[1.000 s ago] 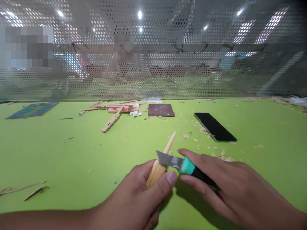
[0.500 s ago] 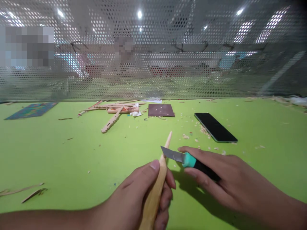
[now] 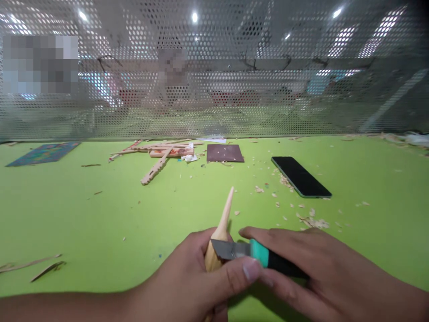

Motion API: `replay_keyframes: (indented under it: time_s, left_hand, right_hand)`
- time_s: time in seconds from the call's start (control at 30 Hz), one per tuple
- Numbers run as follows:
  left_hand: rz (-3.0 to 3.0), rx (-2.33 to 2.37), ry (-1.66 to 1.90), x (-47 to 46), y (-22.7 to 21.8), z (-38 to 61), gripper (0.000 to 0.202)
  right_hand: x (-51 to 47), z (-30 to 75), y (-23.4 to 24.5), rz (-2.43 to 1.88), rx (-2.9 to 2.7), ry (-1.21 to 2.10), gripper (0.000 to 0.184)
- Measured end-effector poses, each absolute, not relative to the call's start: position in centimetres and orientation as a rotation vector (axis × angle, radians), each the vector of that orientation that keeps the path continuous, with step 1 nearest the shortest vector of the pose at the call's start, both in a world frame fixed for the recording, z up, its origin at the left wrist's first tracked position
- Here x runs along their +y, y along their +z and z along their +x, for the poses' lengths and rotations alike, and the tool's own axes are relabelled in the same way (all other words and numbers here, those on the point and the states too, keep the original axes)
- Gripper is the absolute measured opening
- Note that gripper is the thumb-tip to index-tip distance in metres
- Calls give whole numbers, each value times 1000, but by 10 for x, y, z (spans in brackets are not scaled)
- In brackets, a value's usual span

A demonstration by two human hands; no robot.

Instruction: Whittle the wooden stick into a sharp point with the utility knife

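My left hand (image 3: 197, 277) is closed around a pale wooden stick (image 3: 224, 220), whose narrow pointed end sticks up and away from me. The thumb of that hand lies across the front, near the knife's collar. In my right hand (image 3: 321, 264) is a utility knife (image 3: 259, 252) with a black handle and a teal collar. Its grey blade lies across the stick where the narrow tip widens into the thicker body. The stick's lower part is mostly hidden by my left hand.
Wood shavings (image 3: 313, 222) are scattered on the green tabletop (image 3: 83, 223). A black phone (image 3: 301, 176) lies at the right, a brown sheet (image 3: 225, 153) at the back. Carved wooden sticks (image 3: 157, 165) are piled left of it. A perforated metal screen (image 3: 214, 107) stands behind, with people beyond.
The blade has moved down the stick from its narrow tip to the thicker part. My left thumb has shifted right, over towards the knife. More shavings show beside my right hand.
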State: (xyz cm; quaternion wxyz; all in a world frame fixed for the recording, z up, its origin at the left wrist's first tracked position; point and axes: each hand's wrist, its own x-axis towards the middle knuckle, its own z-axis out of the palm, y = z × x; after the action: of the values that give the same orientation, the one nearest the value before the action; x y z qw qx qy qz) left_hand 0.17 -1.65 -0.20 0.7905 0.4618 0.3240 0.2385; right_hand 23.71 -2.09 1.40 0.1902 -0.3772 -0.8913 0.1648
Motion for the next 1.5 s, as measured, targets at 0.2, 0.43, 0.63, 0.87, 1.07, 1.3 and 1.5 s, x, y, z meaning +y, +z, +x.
replay_keyframes:
  time_s: [0.2, 0.43, 0.63, 0.87, 1.07, 1.3, 1.5]
  left_hand:
    - [1047, 692, 501, -16, -4, 1, 47]
    - [1028, 761, 426, -15, -2, 2, 54]
    - [1023, 806, 450, -17, -2, 4, 67]
    - [961, 804, 467, -19, -5, 6, 71]
    - [907, 721, 519, -19, -2, 5, 55]
    - [940, 698, 536, -19, 3, 3, 51]
    - [960, 658, 528, -19, 6, 4, 45]
  right_hand:
    - [-23, 234, 19, -1057, -2481, 637, 19]
    - [-27, 233, 9, -1076, -2576, 327, 34]
    - [-33, 228, 2, -1056, -2532, -116, 53]
    - [-35, 224, 2, -1064, -2487, -237, 46]
    - [-33, 229, 5, -1062, -2451, -158, 40]
    - [-23, 236, 15, -1175, -2303, 8, 33]
    - [-24, 233, 17, -1088, -2413, 135, 35]
